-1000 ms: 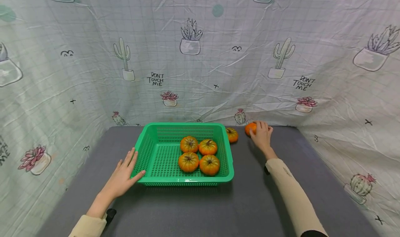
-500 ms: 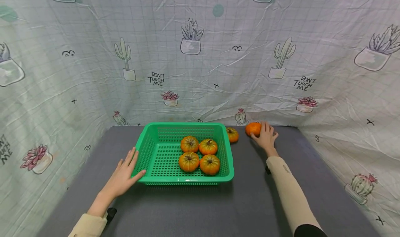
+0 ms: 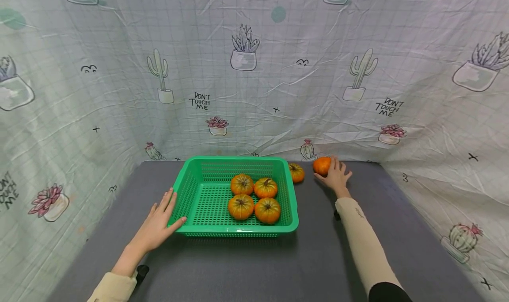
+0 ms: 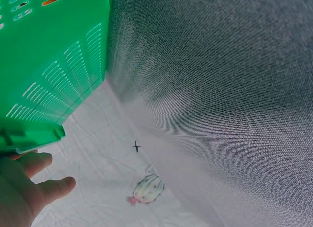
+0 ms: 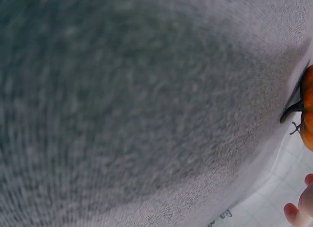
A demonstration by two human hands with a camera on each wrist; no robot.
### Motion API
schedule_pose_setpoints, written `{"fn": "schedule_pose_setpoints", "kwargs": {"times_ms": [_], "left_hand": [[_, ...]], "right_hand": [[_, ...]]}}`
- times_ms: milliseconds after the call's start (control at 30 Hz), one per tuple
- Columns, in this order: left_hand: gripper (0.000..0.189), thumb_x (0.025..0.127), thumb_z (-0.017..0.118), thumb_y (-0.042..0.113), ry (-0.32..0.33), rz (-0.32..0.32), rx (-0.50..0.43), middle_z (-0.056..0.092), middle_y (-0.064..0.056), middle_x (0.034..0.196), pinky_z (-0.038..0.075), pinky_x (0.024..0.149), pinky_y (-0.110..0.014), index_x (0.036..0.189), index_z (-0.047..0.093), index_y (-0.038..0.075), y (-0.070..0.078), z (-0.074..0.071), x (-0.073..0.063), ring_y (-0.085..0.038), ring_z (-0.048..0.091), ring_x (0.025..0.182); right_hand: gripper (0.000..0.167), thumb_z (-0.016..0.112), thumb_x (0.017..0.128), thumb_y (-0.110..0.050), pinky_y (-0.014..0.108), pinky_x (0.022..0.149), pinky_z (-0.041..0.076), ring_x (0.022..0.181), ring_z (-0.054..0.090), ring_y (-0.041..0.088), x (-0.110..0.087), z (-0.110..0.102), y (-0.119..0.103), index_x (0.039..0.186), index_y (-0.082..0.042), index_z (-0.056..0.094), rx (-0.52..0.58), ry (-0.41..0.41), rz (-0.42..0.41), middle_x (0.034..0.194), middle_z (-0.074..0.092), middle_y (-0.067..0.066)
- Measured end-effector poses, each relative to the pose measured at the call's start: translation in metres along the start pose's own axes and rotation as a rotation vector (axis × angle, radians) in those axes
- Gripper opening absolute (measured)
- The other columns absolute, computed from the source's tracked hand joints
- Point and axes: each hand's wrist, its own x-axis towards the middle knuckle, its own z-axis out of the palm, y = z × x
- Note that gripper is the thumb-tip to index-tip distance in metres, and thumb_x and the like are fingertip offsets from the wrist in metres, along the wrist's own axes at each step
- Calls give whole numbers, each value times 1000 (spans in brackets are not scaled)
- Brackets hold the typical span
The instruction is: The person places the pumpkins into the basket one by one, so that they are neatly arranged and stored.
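Note:
My left hand (image 3: 159, 222) lies against the left side of the green plastic basket (image 3: 234, 229), fingers straight and thumb out near its front corner. In the left wrist view, some of its fingers (image 4: 36, 163) show just beneath the basket's rim. My right hand (image 3: 336, 178) is at an orange pumpkin (image 3: 320, 165) at the back right of the table, thumb along its near side and fingers spread at its right. The right wrist view has this pumpkin's dark stem (image 5: 292, 111) pointing sideways toward the table surface, and two fingertips (image 5: 291, 212) apart from the pumpkin.
Several small orange-green pumpkins (image 3: 267, 210) sit in the right half of the basket. Another pumpkin (image 3: 296, 173) stands outside it, close to its right wall. The grey table (image 3: 254, 271) ends at a cactus-print cloth (image 3: 262, 85) behind and at both sides.
My right hand has drawn back rightward from over the pumpkin, showing more of it, and its thumb has stretched out leftward. My left hand and the basket stay as they were.

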Motion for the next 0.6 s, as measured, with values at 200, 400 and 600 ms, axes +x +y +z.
{"fn": "schedule_pose_setpoints", "kwargs": {"times_ms": [200,400,600], "left_hand": [[80,88,52,40,-2,1,3,-2,-13,151,12,102,-63,143,10,2,0,0,0,-38,7,137],[80,88,51,41,-4,-1,-3,-3,-12,151,12,102,-63,144,9,2,0,-1,0,-35,3,138],[80,88,50,41,6,9,-6,-2,-13,151,13,101,-64,143,9,1,0,0,0,-35,3,138]], "right_hand": [[95,62,79,-45,71,94,6,126,13,49,1,4,-1,143,-1,8,4,6,10,142,17,27],[82,63,80,-37,69,92,10,123,14,49,2,3,-1,137,0,17,58,23,23,136,22,29],[80,64,79,-37,65,91,15,122,18,46,3,3,1,133,1,20,54,30,43,133,30,29]]}}
